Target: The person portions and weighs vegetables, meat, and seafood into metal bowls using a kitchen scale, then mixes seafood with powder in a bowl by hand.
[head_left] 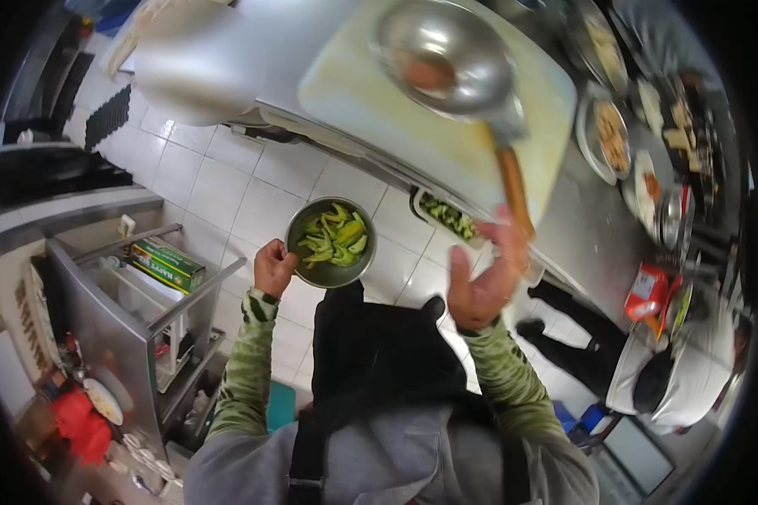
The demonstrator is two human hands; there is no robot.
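Note:
My left hand (274, 268) grips the rim of a metal bowl (371, 268), holding it above the tiled floor. Sliced green vegetable pieces (337, 236) lie inside the bowl. My right hand (487, 278), blurred by motion, has its fingers stretched and thumb apart near the counter's edge. Its fingertips overlap the end of a wooden handle (512, 181); whether they touch it I cannot tell. That handle extends from beside a shiny round metal vessel (480, 50) on a pale cutting board (345, 84). Something reddish-brown shows in the vessel, perhaps a reflection.
A container of chopped green vegetables (448, 216) sits at the counter's near edge. Several plates of food, including an oval dish (608, 139), line the counter's right side. An open steel drawer unit (109, 320) with a green box (167, 263) stands left. Another person (682, 362) is at right.

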